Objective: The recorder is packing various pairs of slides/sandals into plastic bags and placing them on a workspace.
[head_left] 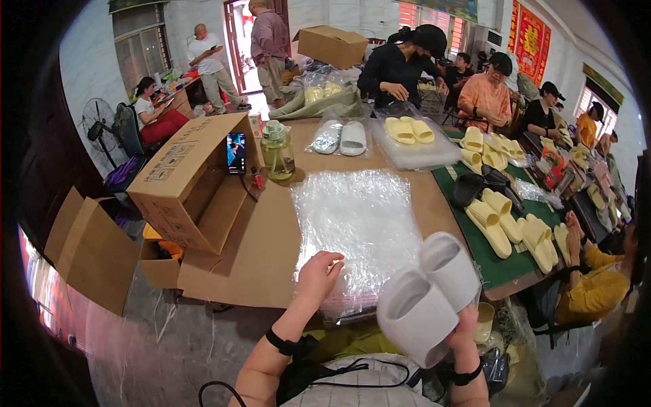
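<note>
A pair of light grey slippers (419, 313) is held up at the table's near edge by my right hand (466, 327). Its fingers are wrapped round them and partly hidden behind the soles. My left hand (321, 273) is over the near left part of a stack of clear plastic bags (358, 220). The fingers are a little bent and apart from the thumb, with nothing visible between them. Whether the fingertips touch the top bag, I cannot tell.
An open cardboard box (183, 176) with a phone (236, 153) stands left, beside a green bottle (277, 152). Bagged slippers (352, 138) lie farther back. Yellow slippers (489, 227) and black slippers (468, 189) cover a green surface (456, 183) at right. Several people sit or stand around.
</note>
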Demonstrator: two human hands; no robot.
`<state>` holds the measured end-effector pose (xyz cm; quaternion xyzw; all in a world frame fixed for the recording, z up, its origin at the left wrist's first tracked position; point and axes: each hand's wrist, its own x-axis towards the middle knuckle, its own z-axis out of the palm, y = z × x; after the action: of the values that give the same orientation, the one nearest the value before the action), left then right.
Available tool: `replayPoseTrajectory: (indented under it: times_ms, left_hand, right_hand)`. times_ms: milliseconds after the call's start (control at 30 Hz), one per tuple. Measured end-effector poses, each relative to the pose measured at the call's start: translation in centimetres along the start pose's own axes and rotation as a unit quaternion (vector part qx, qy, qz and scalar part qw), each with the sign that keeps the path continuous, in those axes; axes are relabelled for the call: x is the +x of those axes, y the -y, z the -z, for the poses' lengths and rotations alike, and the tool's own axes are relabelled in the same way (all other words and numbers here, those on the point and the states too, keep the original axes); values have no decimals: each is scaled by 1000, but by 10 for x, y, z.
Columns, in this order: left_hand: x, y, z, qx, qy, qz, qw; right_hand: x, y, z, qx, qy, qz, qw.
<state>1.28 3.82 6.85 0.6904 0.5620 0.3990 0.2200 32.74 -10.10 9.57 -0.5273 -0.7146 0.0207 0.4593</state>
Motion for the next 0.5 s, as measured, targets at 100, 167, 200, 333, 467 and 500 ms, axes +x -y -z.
replayPoseTrajectory:
  times_ms: [100, 167, 200, 333, 467, 500]
  left_hand:
    - [-2, -5, -4, 4, 11, -7, 1000]
    - [-5, -7, -6, -5, 10, -23, 1000]
    - [-7, -8, -6, -13, 6, -37, 999]
    - [-12, -11, -5, -33, 13, -27, 999]
    - [-14, -10, -7, -39, -3, -26, 999]
    - [-13, -10, -8, -41, 3, -29, 999]
  right_hand:
    - [-4, 16, -10, -19, 125, 42, 991]
    - [-13, 20, -25, -9, 182, 35, 983]
    - [-16, 22, -31, 3, 241, 30, 970]
    - [-19, 22, -39, 3, 295, 37, 955]
    - [-23, 23, -34, -4, 336, 53, 940]
    - [-22, 24, -33, -8, 339, 49, 939]
